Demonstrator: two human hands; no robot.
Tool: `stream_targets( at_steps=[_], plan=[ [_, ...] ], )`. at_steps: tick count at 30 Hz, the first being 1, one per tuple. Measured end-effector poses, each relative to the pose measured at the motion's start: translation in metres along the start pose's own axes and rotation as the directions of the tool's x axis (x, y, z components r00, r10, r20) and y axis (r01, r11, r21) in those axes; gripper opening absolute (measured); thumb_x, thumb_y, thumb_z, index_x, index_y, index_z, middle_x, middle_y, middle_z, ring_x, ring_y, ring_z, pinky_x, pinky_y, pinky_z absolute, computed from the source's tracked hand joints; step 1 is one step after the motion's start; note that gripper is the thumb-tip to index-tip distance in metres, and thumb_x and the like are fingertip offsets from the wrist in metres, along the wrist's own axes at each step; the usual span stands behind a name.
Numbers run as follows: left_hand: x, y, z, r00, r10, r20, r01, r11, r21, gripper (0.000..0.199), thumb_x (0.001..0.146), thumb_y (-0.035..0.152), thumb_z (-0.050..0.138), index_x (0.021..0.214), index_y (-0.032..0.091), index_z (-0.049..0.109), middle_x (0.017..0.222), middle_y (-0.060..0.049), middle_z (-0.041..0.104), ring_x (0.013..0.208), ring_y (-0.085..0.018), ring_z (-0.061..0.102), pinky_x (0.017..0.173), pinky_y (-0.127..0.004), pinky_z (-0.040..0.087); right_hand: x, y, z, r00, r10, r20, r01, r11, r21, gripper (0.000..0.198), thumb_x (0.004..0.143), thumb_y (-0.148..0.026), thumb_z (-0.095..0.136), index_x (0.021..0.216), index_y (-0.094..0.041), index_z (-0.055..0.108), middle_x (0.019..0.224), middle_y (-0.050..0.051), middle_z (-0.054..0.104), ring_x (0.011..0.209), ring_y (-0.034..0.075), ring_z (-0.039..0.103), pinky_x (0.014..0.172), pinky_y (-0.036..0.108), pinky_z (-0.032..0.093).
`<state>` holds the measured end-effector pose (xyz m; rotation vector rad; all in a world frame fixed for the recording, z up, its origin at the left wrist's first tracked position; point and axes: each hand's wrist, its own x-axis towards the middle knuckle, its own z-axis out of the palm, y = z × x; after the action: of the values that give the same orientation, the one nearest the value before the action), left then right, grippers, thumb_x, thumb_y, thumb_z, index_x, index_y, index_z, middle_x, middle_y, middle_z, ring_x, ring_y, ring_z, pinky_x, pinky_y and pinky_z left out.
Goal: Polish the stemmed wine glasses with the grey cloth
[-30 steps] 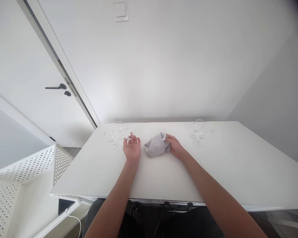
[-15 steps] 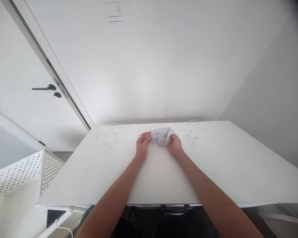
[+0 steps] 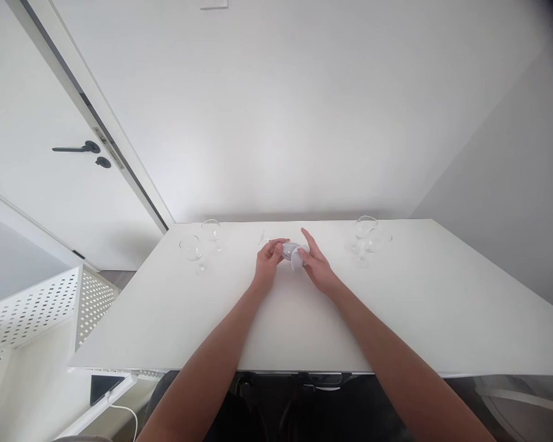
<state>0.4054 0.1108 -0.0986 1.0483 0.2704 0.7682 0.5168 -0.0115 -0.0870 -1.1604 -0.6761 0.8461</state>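
Note:
Above the middle of the table, my left hand [image 3: 267,263] is closed around a clear stemmed glass [image 3: 287,250]. The glass lies on its side, its foot to the left of the hand and its bowl turned right. My right hand [image 3: 319,268] presses a light grey cloth [image 3: 297,256] at the mouth of the bowl. Its thumb is on the cloth while a finger stretches up past it. Part of the cloth appears to be inside the bowl; the rest is bunched up under the right fingers, and where it ends is hidden.
Two stemmed glasses, one nearer [image 3: 191,248] and one farther [image 3: 211,230], stand on the white table [image 3: 299,325] at left. At right, more stemmed glasses [image 3: 365,227] stand close together. A wall runs behind the table; a door [image 3: 37,123] is at left, above a perforated white panel [image 3: 32,307].
The cloth, spread out to the right of the glass before, is now bunched at the bowl's mouth. My right hand has moved left toward the glass. The camera view has tipped slightly downward.

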Motion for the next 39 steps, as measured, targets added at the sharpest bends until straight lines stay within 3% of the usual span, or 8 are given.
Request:
stream_targets(
  at_steps=[7,10,14,18,22,28,35,39],
  plan=[
    [0.002,-0.003,-0.001,0.995,0.095,0.033,-0.096,0.994,0.054,0.026,0.088,0.043,0.071,0.102,0.022,0.076,0.133,-0.012,0.066,0.123,-0.027,0.061,0.103,-0.046,0.051,0.001,-0.002,-0.002,0.993,-0.109,0.045,0.11,0.993,-0.032,0.072,0.074,-0.023,0.062,0.144,-0.038,0.053,0.09,-0.002,0.065,0.082,0.02,0.056,0.077,0.032,0.047],
    [0.004,-0.005,-0.004,0.994,0.108,0.032,-0.11,0.99,0.091,0.028,0.091,0.046,0.067,0.108,0.025,0.075,0.133,-0.01,0.067,0.121,-0.026,0.062,0.103,-0.046,0.051,0.001,-0.001,-0.001,0.986,-0.131,0.098,0.138,0.988,-0.068,0.072,0.067,-0.017,0.063,0.135,-0.038,0.06,0.096,-0.001,0.065,0.084,0.02,0.056,0.081,0.035,0.05],
    [0.005,-0.007,-0.005,0.992,0.123,0.01,-0.124,0.989,0.081,0.024,0.086,0.045,0.073,0.09,0.021,0.076,0.13,-0.011,0.068,0.12,-0.028,0.062,0.104,-0.05,0.05,0.003,0.0,0.0,0.975,-0.176,0.135,0.168,0.983,0.068,0.018,0.079,-0.032,0.067,0.096,-0.029,0.064,0.102,0.002,0.061,0.097,0.022,0.057,0.091,0.041,0.052],
    [0.004,-0.007,-0.004,0.992,0.127,0.006,-0.127,0.99,0.064,0.025,0.082,0.042,0.078,0.076,0.018,0.072,0.128,-0.012,0.069,0.123,-0.03,0.06,0.105,-0.053,0.049,0.005,0.001,0.001,0.985,-0.17,0.039,0.165,0.981,0.104,0.027,0.082,-0.038,0.073,0.077,-0.025,0.049,0.086,0.0,0.054,0.088,0.019,0.055,0.091,0.042,0.054],
    [0.004,-0.005,-0.004,0.992,0.121,0.019,-0.122,0.991,0.059,0.024,0.085,0.043,0.075,0.092,0.02,0.074,0.132,-0.012,0.067,0.123,-0.029,0.061,0.104,-0.051,0.049,0.005,-0.001,-0.002,0.989,-0.126,0.076,0.11,0.975,0.192,0.022,0.077,-0.027,0.074,0.088,-0.028,0.055,0.09,0.0,0.057,0.094,0.02,0.057,0.093,0.044,0.054],
    [0.004,-0.001,-0.002,0.993,0.083,0.085,-0.079,0.996,-0.049,0.025,0.087,0.042,0.075,0.101,0.023,0.073,0.135,-0.012,0.065,0.129,-0.029,0.056,0.105,-0.046,0.047,0.007,-0.005,-0.006,0.995,-0.005,0.104,-0.024,0.962,0.273,0.039,0.083,-0.037,0.066,0.122,-0.036,0.059,0.116,0.003,0.063,0.109,0.026,0.061,0.092,0.048,0.055],
    [0.007,-0.006,-0.008,0.999,0.012,0.046,-0.011,1.0,-0.005,0.035,0.089,0.051,0.069,0.113,0.025,0.069,0.124,-0.009,0.066,0.114,-0.024,0.062,0.099,-0.041,0.049,0.0,0.007,0.004,0.964,-0.25,0.091,0.263,0.947,-0.183,0.039,0.091,-0.043,0.062,0.129,-0.037,0.062,0.134,0.003,0.057,0.122,0.028,0.052,0.097,0.043,0.053],
    [0.012,-0.012,-0.014,1.0,-0.004,0.002,0.004,1.0,-0.018,0.038,0.083,0.048,0.077,0.111,0.022,0.071,0.11,-0.008,0.068,0.108,-0.023,0.064,0.102,-0.042,0.047,0.003,0.007,0.005,0.982,-0.172,0.082,0.173,0.985,-0.006,0.045,0.091,-0.044,0.061,0.136,-0.038,0.058,0.129,0.003,0.06,0.116,0.027,0.057,0.094,0.044,0.054]
  ],
)
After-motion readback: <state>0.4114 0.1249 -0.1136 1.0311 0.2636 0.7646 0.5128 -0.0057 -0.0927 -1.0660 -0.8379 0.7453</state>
